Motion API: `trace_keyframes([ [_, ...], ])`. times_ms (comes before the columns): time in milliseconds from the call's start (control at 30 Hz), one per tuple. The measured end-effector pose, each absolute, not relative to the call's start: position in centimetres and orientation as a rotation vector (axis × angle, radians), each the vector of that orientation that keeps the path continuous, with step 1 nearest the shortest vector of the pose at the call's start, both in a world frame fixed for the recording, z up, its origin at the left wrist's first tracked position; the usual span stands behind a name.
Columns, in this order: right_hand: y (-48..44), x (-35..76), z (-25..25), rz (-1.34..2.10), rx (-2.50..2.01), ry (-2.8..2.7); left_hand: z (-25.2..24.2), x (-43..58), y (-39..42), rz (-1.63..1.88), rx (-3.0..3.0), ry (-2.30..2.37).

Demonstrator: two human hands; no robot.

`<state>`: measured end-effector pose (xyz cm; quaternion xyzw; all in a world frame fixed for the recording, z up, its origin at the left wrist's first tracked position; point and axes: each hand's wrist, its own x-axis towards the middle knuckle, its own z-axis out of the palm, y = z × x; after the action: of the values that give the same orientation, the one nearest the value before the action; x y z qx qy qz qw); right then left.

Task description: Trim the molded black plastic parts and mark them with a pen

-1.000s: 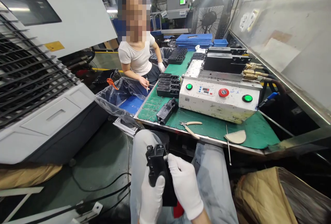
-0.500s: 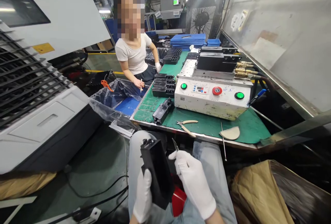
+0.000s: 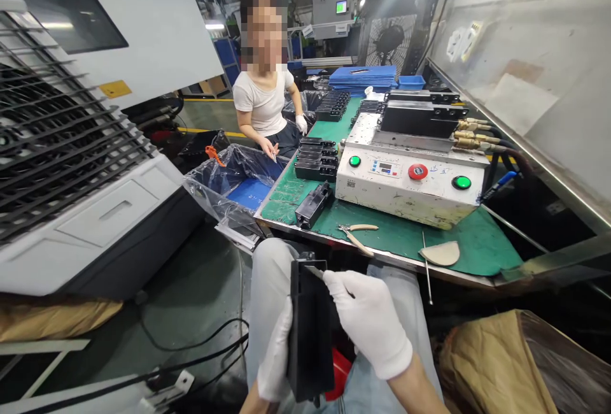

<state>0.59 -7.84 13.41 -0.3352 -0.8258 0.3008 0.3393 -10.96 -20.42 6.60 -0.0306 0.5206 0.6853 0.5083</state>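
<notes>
My left hand (image 3: 275, 358), in a white glove, grips a long black plastic housing (image 3: 311, 337) by its left side, above my lap. The housing stands nearly upright, its hollow side towards me. In my gloved right hand (image 3: 371, 321) is a small knife (image 3: 314, 270) with a thin metal blade. The blade lies at the housing's top edge; whether it touches is hard to tell. Most of the knife's handle is hidden in my fingers. Behind the housing, a red object (image 3: 340, 372) shows partly on my lap.
The green-topped bench (image 3: 401, 242) carries pliers (image 3: 359, 235), a single black housing (image 3: 313, 205), a row of housings (image 3: 316, 159) and a white machine (image 3: 405, 188) with buttons. A co-worker (image 3: 265, 105) sits beyond a plastic-lined bin (image 3: 214, 185). A brown bag (image 3: 491, 363) stands right.
The housing has turned more upright, its hollow towards me. My right hand has brought the knife left to the housing's top edge. The view has shifted slightly left.
</notes>
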Motion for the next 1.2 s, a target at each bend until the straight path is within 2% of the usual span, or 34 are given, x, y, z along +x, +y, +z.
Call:
trace_keyframes([
  [167,-5.7,0.2,13.6,0.475,-0.774,-2.294,8.0,-11.0,-20.4,1.441,-0.235,1.042],
  [333,-5.1,0.4,14.4,0.33,-0.773,-2.367,8.9,-10.7,-20.2,1.533,-0.199,1.042],
  [533,-4.9,0.4,14.4,0.293,-0.761,-2.435,10.0,-10.5,-20.1,1.543,-0.175,1.069],
  [800,-5.0,0.4,15.5,0.543,-0.77,-2.442,10.3,-11.2,-20.8,1.436,-0.172,1.076],
  [1200,-5.7,0.3,14.9,0.259,-0.747,-2.496,10.7,-11.4,-21.2,1.446,-0.015,1.135],
])
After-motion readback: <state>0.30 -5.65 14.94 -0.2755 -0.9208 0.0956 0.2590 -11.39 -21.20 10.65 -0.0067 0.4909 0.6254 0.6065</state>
